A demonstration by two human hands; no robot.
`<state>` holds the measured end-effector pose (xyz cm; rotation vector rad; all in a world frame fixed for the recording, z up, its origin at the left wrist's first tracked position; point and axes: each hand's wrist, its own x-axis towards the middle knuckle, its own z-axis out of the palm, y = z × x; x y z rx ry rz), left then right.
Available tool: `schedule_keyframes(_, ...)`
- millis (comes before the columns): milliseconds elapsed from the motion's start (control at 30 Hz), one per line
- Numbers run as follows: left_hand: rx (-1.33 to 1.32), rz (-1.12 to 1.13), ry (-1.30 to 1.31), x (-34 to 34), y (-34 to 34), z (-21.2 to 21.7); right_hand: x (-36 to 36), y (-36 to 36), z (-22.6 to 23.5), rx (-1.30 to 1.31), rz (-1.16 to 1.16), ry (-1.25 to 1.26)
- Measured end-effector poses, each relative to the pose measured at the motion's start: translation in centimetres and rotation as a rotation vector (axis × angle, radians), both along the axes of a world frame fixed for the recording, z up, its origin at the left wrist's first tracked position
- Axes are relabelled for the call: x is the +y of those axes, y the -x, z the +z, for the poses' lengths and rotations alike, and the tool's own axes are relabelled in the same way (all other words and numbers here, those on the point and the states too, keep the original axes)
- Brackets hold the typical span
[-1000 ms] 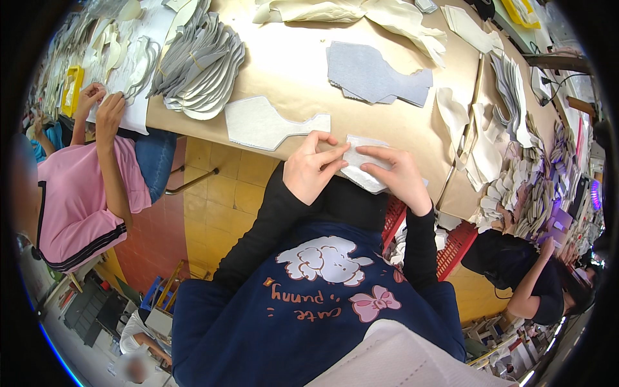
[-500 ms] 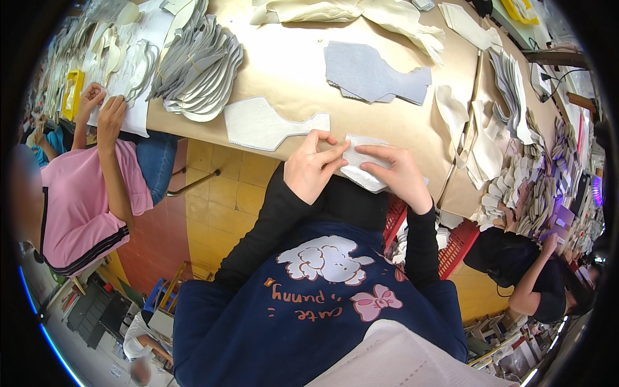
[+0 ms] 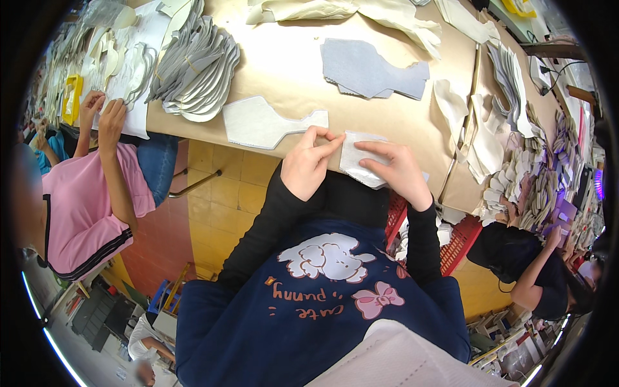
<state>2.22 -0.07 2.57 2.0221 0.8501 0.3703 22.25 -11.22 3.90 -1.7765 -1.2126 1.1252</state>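
At nine o'clock a neighbour in a pink top point(image 3: 77, 206) rests both hands on white pieces at the far left of the counter point(image 3: 284, 71), which is covered in brown paper. Toward eleven o'clock a fanned stack of grey cut pieces point(image 3: 193, 71) lies on it, and just right of that, near the front edge, sits a single white cut piece point(image 3: 264, 122) with a narrow neck. At the centre, the left hand point(image 3: 309, 164) is closed in a pinch, thumb and forefinger on the left edge of a small white fabric piece point(image 3: 361, 161) that lies at the counter's front edge, partly hanging over it. The right hand point(image 3: 396, 171) lies over the same piece, fingers curled and pressing its right side down. The piece looks thin, light and limp, likely to fold or slip if lifted by one corner, so an edge pinch with the other hand steadying it seems the sound hold. At one o'clock lies a blue-grey cut piece point(image 3: 371, 68), and at three o'clock heaps of pale small parts point(image 3: 516, 187) crowd the counter's right end above another worker in dark clothes point(image 3: 522, 264)
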Motion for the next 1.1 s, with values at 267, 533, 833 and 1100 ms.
schedule_keyframes(267, 0.026, 0.042, -0.007, -0.6, -0.4, 0.5, 0.2, 0.1, 0.5, -0.028, -0.004, -0.008)
schedule_keyframes(533, 0.074, 0.106, -0.204, -2.1, -1.0, 0.5, 0.1, 1.4, 2.0, -0.217, -0.001, 0.024)
schedule_keyframes(833, 0.183, 0.088, -0.215, -2.4, -1.5, 1.4, -2.6, -1.1, 5.7, -0.467, 0.091, 0.320)
schedule_keyframes(1100, 0.185, 0.107, -0.189, -2.5, -1.5, 1.2, -3.9, -1.6, 3.9, -0.377, -0.004, 0.278)
